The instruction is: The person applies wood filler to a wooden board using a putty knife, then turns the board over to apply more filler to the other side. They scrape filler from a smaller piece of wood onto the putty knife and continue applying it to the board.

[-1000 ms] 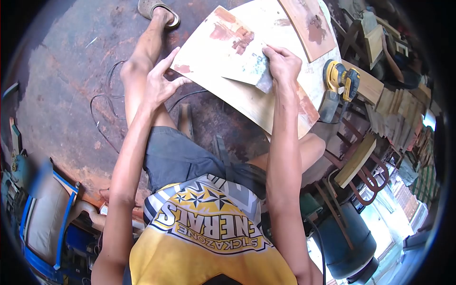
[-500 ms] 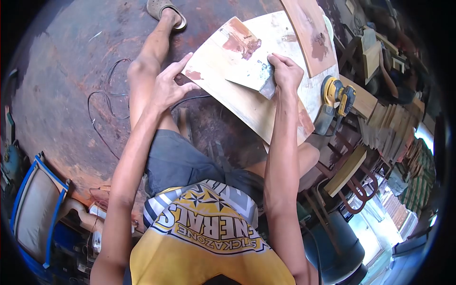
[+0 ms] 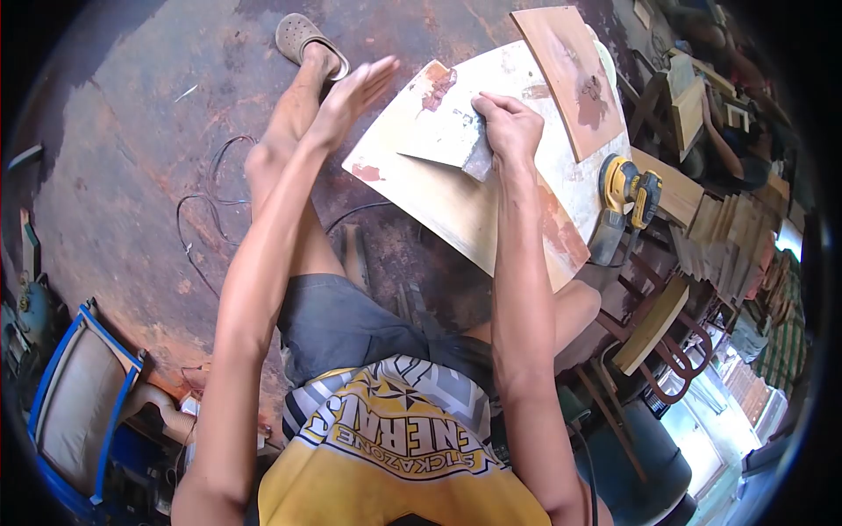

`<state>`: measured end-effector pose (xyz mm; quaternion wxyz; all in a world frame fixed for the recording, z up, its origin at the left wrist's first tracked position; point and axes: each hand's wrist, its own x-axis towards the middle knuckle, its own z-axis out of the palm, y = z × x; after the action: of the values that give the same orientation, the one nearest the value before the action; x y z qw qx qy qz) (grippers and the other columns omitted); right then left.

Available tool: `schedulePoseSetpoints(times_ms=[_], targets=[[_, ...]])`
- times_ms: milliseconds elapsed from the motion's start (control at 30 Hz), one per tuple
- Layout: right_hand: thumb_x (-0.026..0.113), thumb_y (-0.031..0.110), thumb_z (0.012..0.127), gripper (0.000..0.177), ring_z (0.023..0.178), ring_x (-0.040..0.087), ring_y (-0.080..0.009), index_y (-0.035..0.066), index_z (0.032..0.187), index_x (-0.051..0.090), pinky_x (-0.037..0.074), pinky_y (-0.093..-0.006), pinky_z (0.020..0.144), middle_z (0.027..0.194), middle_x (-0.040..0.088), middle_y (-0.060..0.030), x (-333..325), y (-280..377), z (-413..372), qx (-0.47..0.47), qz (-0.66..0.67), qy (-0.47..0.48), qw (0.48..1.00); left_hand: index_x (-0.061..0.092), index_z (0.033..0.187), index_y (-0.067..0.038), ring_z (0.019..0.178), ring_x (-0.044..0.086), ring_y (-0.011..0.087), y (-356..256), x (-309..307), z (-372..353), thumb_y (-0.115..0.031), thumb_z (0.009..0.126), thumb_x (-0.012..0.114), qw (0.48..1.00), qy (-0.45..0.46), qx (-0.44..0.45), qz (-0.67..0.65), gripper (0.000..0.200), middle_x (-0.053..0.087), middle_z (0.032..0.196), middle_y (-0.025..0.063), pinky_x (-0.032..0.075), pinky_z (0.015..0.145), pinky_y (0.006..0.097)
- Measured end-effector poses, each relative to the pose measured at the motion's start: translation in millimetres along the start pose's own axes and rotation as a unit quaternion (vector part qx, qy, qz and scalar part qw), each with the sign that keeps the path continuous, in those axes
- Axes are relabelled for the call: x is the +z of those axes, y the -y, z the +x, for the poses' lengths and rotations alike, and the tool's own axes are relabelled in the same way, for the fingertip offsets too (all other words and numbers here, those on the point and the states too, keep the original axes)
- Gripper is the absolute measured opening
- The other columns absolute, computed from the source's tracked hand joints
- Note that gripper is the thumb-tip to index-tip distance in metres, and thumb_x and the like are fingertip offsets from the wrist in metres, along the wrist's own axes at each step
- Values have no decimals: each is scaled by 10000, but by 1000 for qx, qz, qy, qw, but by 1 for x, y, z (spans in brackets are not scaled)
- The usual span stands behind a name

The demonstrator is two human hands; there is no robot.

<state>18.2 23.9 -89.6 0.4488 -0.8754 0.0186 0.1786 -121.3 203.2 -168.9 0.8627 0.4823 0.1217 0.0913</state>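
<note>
My right hand (image 3: pixel 511 127) is closed on a small thin scraper (image 3: pixel 479 158) with a greyish, stained face, at the right edge of a small light board (image 3: pixel 430 127). That board lies over a larger pale wooden panel (image 3: pixel 447 206) with reddish-brown filler patches at its corners. My left hand (image 3: pixel 355 98) is raised off the panel's left corner, fingers stretched out and together, holding nothing. A brown board (image 3: pixel 574 83) with a dark reddish patch rests on the round white table (image 3: pixel 605 131), beyond my right hand.
A yellow sander (image 3: pixel 627 188) stands at the table's right edge. A cable (image 3: pixel 186 206) loops on the floor at left. Stacked wood pieces (image 3: pixel 724 232) are at right, near another person's arm (image 3: pixel 721 145). A blue-framed cushioned piece (image 3: pixel 83 394) is at lower left.
My left hand has let go of the panel's corner and moved up, its fingers now straight. My right hand has shifted slightly left with the scraper and small board.
</note>
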Motion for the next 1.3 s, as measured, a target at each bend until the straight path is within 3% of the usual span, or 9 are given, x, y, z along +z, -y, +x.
schedulePoseSetpoints(times_ms=[200,833,900,967,1033,1167,1233,1267,1300], targets=[[767,110,732,192,747,683,-148,33,908,775,531,-267,742,830,742,-115,-10,-9,7,-3,-35,9,999,206,1475,115,1459,226,316,11,29,66,-649,978,202,997,34,-28,-61,911,246,1542,270,181,1201,380],[767,59,731,204,756,675,-152,-2,926,763,540,-269,724,864,739,-123,5,5,9,-10,14,16,1000,246,1454,137,1394,358,310,35,30,74,-711,948,214,997,-14,0,-78,988,359,1488,262,283,1155,359],[768,51,729,200,750,673,-152,-4,920,762,541,-270,713,858,738,-125,15,4,13,-11,12,10,1000,367,1495,-156,1366,408,334,42,26,79,-660,873,506,965,-24,-75,-252,812,445,1450,230,310,1132,408],[767,56,734,192,739,670,-150,4,920,765,541,-275,707,849,737,-124,22,6,15,-3,31,18,999,245,1543,-237,1451,256,328,44,19,83,-739,840,488,977,51,-84,-191,897,298,1564,144,205,1186,389],[769,63,739,192,739,668,-152,10,924,766,536,-272,712,842,736,-123,28,6,17,8,41,23,999,248,1452,139,1396,358,305,19,28,79,-717,946,190,994,13,-55,-97,996,358,1493,253,314,1136,352],[768,54,741,200,751,666,-148,4,935,763,531,-266,719,846,735,-124,42,11,16,3,59,32,998,256,1451,135,1394,363,301,18,17,78,-720,944,160,992,3,-48,-118,999,360,1493,252,337,1125,352],[765,42,743,203,755,664,-145,-6,940,759,529,-261,720,850,734,-122,46,16,11,4,49,40,998,247,1453,137,1132,580,160,9,13,68,-797,897,160,974,-7,-54,-219,1091,481,1404,239,448,741,244],[762,32,752,205,763,663,-142,-18,950,753,527,-259,722,862,732,-119,47,19,6,17,99,57,993,231,1456,137,1253,517,233,1,12,64,-789,900,143,957,0,-56,-286,1084,425,1437,269,468,899,293],[758,22,760,208,771,662,-139,-30,960,748,525,-257,724,873,731,-116,46,19,1,33,149,74,986,231,1456,137,1253,517,233,-15,15,57,-789,900,143,960,1,-50,-276,1084,425,1437,269,468,899,293]])
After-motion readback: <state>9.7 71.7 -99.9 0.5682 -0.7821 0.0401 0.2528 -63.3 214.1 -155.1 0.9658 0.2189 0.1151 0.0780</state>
